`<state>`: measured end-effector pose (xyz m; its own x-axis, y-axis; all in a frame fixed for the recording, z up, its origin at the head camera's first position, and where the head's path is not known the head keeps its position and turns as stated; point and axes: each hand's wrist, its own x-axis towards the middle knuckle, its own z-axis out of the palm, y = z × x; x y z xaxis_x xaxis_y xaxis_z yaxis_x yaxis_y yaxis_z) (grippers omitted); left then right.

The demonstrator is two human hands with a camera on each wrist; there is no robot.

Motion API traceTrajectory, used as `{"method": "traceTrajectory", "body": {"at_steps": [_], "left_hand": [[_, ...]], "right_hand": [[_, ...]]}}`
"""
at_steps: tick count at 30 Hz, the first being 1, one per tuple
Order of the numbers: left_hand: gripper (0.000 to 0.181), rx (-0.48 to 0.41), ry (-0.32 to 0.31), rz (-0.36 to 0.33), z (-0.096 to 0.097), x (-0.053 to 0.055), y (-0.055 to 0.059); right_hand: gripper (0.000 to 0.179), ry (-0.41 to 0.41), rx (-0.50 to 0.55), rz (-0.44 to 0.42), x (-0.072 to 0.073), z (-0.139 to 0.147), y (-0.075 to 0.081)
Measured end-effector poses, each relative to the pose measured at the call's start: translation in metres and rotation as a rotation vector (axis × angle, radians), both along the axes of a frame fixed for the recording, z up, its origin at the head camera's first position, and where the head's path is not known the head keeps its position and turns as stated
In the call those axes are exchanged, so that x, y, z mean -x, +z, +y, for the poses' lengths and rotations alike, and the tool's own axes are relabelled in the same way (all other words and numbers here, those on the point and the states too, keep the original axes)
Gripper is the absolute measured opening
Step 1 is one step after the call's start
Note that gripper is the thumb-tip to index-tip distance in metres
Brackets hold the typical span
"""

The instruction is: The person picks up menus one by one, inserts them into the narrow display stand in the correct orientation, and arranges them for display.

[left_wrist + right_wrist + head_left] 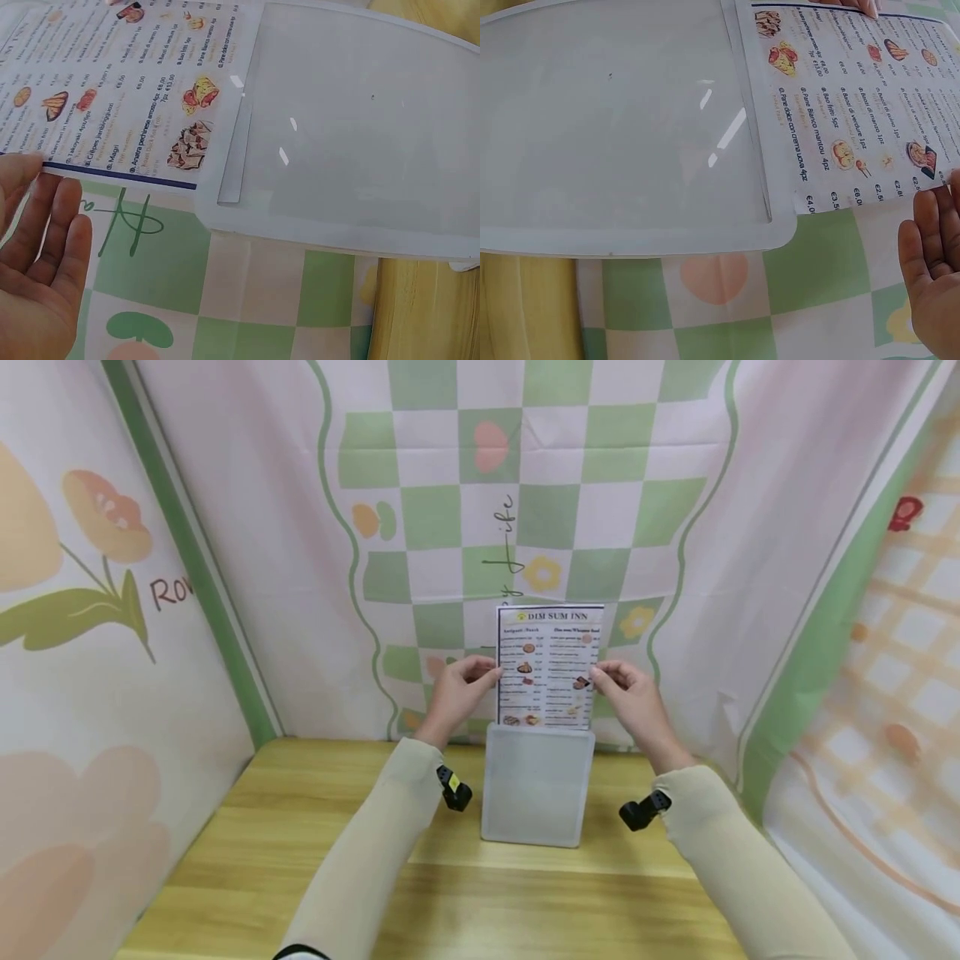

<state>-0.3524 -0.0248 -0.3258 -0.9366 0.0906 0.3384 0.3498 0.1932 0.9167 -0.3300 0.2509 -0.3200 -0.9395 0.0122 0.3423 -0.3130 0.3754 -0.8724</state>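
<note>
A printed menu sheet (550, 668) headed "DIM SUM INN" stands upright above a white-framed, clear-fronted sign holder (536, 787). Its lower edge meets the holder's top edge; whether any of it sits inside, I cannot tell. My left hand (459, 692) pinches the sheet's left edge between thumb and fingers. On the opposite edge, my right hand (632, 700) pinches it likewise. In the left wrist view, the menu (112, 97) lies flush against the holder's rim (225, 217). The right wrist view shows the holder's clear panel (615, 127), with nothing printed behind it.
The holder stands on a wooden table (315, 835), near its back edge. Behind it hangs a green-and-white checked cloth (555, 518). Patterned fabric walls (67, 693) close in the left and right sides. Small black cameras (454, 788) sit on both wrists.
</note>
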Motion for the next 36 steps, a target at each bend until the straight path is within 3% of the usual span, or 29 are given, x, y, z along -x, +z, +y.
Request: {"method": "traceTrajectory", "body": {"at_steps": [12, 36], "left_hand": [[0.021, 0.013, 0.003, 0.021, 0.001, -0.003, -0.002], [0.022, 0.046, 0.003, -0.052, 0.001, -0.008, -0.019]], "right_hand": [[0.052, -0.005, -0.018, -0.027, -0.003, 0.002, -0.008], [0.055, -0.007, -0.032, -0.082, -0.009, 0.004, -0.027]]}}
